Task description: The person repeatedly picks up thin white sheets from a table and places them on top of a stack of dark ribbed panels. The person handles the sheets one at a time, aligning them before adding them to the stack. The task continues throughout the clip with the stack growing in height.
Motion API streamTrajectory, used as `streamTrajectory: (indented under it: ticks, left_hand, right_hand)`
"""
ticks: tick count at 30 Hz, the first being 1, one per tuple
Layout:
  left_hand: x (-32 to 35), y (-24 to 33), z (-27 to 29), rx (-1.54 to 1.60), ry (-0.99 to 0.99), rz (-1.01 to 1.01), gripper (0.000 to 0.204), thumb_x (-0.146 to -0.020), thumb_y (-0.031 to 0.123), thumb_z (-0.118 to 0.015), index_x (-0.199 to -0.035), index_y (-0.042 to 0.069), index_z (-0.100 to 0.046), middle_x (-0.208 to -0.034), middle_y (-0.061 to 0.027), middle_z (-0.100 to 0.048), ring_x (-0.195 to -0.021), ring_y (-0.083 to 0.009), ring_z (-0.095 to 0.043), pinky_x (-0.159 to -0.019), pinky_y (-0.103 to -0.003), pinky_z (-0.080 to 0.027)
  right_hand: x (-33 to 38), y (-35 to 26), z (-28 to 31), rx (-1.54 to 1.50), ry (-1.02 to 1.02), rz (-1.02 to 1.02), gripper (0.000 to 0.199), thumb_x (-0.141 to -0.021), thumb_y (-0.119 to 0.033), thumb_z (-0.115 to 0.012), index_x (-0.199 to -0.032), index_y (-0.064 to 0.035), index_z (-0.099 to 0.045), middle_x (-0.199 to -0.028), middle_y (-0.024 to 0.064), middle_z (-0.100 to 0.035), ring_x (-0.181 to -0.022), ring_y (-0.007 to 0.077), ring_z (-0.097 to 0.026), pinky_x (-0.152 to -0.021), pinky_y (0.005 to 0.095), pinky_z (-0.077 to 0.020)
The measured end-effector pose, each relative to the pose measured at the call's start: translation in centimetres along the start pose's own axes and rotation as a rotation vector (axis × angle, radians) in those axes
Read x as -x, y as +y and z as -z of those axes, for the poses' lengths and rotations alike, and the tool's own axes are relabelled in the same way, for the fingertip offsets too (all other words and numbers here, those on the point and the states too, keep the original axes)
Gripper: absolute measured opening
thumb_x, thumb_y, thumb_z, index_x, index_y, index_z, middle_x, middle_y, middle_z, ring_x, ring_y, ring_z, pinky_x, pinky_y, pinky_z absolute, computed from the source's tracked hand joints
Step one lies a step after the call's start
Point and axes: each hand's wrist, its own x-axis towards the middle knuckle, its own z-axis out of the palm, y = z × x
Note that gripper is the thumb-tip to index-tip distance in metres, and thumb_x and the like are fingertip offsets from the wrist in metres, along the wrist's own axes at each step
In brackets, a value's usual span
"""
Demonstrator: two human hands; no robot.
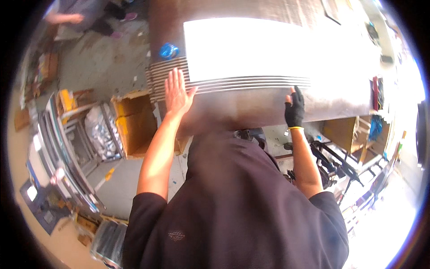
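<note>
Several thin, long metal strips (251, 84) lie side by side across the brown table (251, 105). My bare left hand (178, 95) rests flat against their left part, fingers stretched out and the thumb apart. At the strips' right end is my right hand (294, 107), in a black fingerless glove with a yellow band at the wrist. Its fingers point forward, with nothing visible in them. A bright white sheet (242, 49) lies just beyond the strips, its right side lost in glare. Close to the strips' left end sits a blue, shiny roundish thing (169, 51).
Below the table's left side stands an open cardboard box (134, 119), beside a bag of silvery material (102, 130). Framed panels (62, 152) lean farther left. Another box (342, 132) and a dark metal frame (336, 163) are at right. A person (85, 15) is at the far left.
</note>
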Motion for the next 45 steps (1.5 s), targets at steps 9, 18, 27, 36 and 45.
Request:
streamTrajectory:
  ticks: [9, 18, 27, 36, 45]
  left_hand:
    - [0.4, -0.6, 1.2, 0.176, 0.054, -0.154, 0.088, -0.103, 0.065, -0.030, -0.163, 0.004, -0.008, -0.170, -0.0191, -0.007, -0.157, -0.0351, -0.007, -0.126, -0.053, -0.005]
    - [0.7, -0.7, 0.2, 0.253, -0.036, -0.215, 0.080, -0.105, 0.056, -0.039, -0.159, -0.001, -0.023, -0.166, -0.0220, -0.023, -0.155, -0.0363, -0.019, -0.124, -0.056, -0.011]
    - [-1.2, -0.4, 2.3, 1.438, 0.019, 0.217, 0.064, -0.111, 0.035, -0.036, -0.160, -0.003, -0.018, -0.166, -0.0210, -0.024, -0.154, -0.0303, -0.024, -0.125, -0.042, -0.016]
    - [0.1, 8.4, 2.7, 0.827, 0.500, 0.678, 0.027, -0.095, 0.021, -0.074, -0.097, -0.005, -0.072, -0.080, -0.0091, -0.071, -0.069, -0.0151, -0.063, -0.064, -0.031, -0.053]
    - [-1.6, 35.2, 1.5, 0.888, 0.292, 0.722, 0.026, -0.100, 0.022, -0.065, -0.092, -0.003, -0.070, -0.075, -0.0069, -0.070, -0.066, -0.0127, -0.062, -0.064, -0.028, -0.051]
  right_hand:
    - [8.0, -3.0, 2.7, -0.078, -0.027, -0.334, 0.044, -0.103, -0.031, -0.056, -0.137, -0.0023, -0.058, -0.140, 0.0232, -0.058, -0.129, 0.0408, -0.055, -0.109, 0.0450, -0.0422]
    - [11.1, -3.5, 4.5, -0.203, -0.021, -0.581, 0.044, -0.103, -0.031, -0.054, -0.135, -0.0017, -0.059, -0.134, 0.0224, -0.061, -0.125, 0.0398, -0.057, -0.105, 0.0423, -0.0447]
    - [9.5, 4.7, 4.5, -0.327, 0.174, -0.677, 0.033, -0.101, -0.027, -0.063, -0.123, -0.0043, -0.069, -0.108, 0.0133, -0.073, -0.098, 0.0236, -0.067, -0.089, 0.0338, -0.0512]
    - [-10.1, 26.2, 8.3, -0.137, 0.193, -0.411, 0.024, -0.091, -0.025, -0.073, -0.094, -0.0013, -0.074, -0.080, 0.0119, -0.073, -0.074, 0.0161, -0.067, -0.071, 0.0307, -0.0508]
    - [-35.2, 36.9, 8.7, -0.136, 0.007, -0.179, 0.026, -0.094, -0.032, -0.057, -0.095, -0.0112, -0.072, -0.100, 0.0154, -0.071, -0.093, 0.0370, -0.067, -0.081, 0.0465, -0.0521]
